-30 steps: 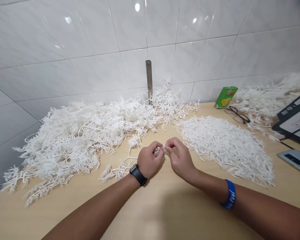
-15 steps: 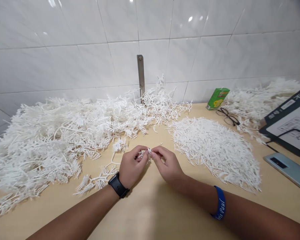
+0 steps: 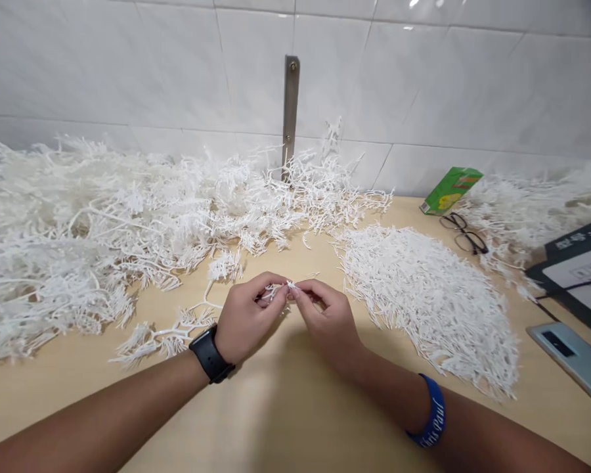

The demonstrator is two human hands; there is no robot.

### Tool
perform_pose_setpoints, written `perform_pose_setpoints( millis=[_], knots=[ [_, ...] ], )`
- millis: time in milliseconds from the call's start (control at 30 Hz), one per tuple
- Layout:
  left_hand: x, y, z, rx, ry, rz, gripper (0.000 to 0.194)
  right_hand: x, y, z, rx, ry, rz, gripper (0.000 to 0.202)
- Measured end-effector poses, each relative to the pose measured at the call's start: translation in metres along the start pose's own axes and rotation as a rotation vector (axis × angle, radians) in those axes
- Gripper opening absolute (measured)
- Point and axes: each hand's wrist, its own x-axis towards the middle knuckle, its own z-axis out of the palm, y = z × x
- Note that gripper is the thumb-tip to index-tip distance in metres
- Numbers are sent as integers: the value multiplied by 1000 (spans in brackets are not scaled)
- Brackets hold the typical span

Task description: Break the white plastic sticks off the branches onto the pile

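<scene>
Both hands meet over the middle of the table. My left hand point(image 3: 250, 314) pinches a small white branched plastic sprig point(image 3: 290, 285) between thumb and forefinger; part of it is hidden inside the fingers. My right hand point(image 3: 329, 320) has its thumb and fingertips closed on the same sprig from the other side. Beside my left wrist lies a larger white branched stem point(image 3: 177, 334) with clustered tips. To the right of my right hand spreads a flat pile of short loose white pieces point(image 3: 423, 295).
A big heap of white branched stems point(image 3: 142, 203) lines the tiled wall on the left. At the right are a green box point(image 3: 452, 190), eyeglasses point(image 3: 463, 233), more white stems point(image 3: 536, 203), a dark printed case point(image 3: 576, 263) with a cable, and a phone point(image 3: 574, 358). A metal bracket point(image 3: 290, 118) stands against the wall.
The head view has tilted down and come slightly closer. Both hands stay together on the sprig, with the fingertips pressed closer to each other.
</scene>
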Motion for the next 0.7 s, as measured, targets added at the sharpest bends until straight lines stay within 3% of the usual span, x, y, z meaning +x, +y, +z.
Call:
perform_pose_setpoints(
  millis=[333, 700],
  knots=[
    [2, 3, 1, -18, -6, -1, 21, -3, -3, -3, -21, -88, -5, 26],
    [11, -11, 2, -105, 3, 53, 23, 1, 5, 7, -136, -41, -100, 33]
  ],
)
